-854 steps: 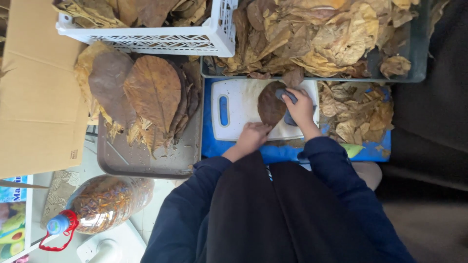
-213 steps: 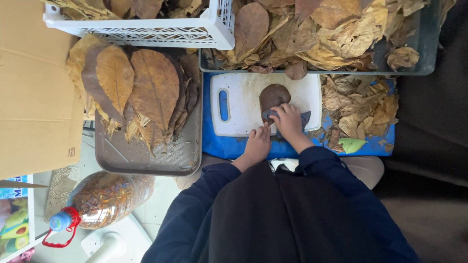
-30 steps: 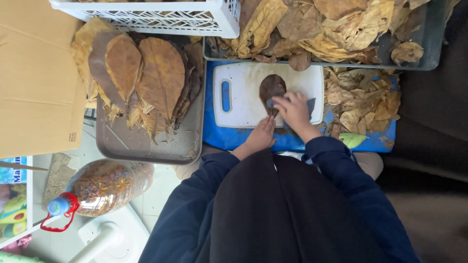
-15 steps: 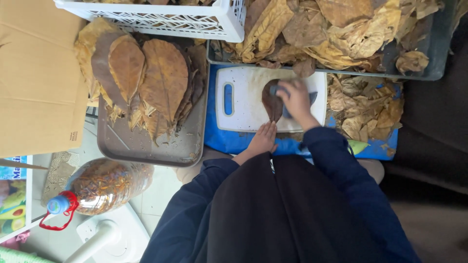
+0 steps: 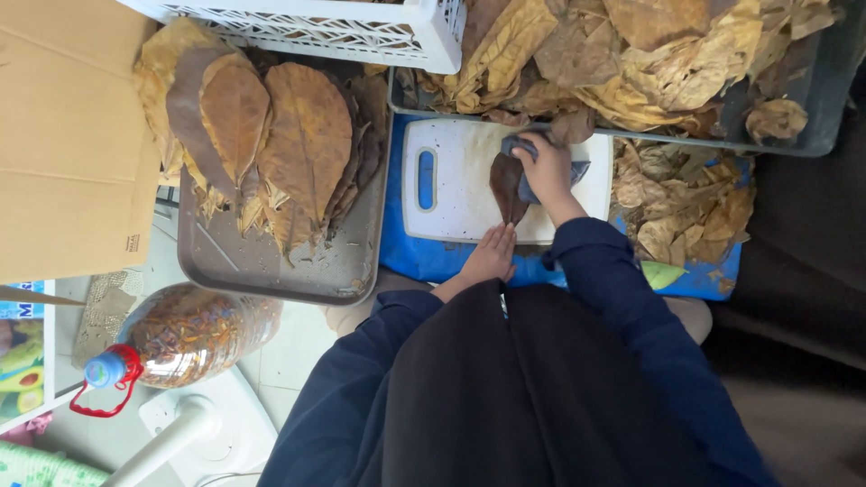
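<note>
A dark brown dried leaf (image 5: pixel 505 185) lies on a white cutting board (image 5: pixel 456 185). My right hand (image 5: pixel 544 171) presses a dark grey cloth (image 5: pixel 525 180) onto the leaf's far part. My left hand (image 5: pixel 492 255) rests flat at the board's near edge, its fingertips on the leaf's near tip. Both arms wear dark blue sleeves.
A grey metal tray (image 5: pixel 271 271) with a stack of flat brown leaves (image 5: pixel 271 149) sits to the left. A dark bin of crumpled leaves (image 5: pixel 631 63) lies beyond the board, with loose leaves (image 5: pixel 686 203) to the right, a white crate (image 5: pixel 361 27), cardboard (image 5: pixel 63 135), and a plastic bottle (image 5: pixel 180 338).
My right hand has slid the cloth along the leaf away from me, toward the board's far edge. My left hand stays on the leaf's near tip.
</note>
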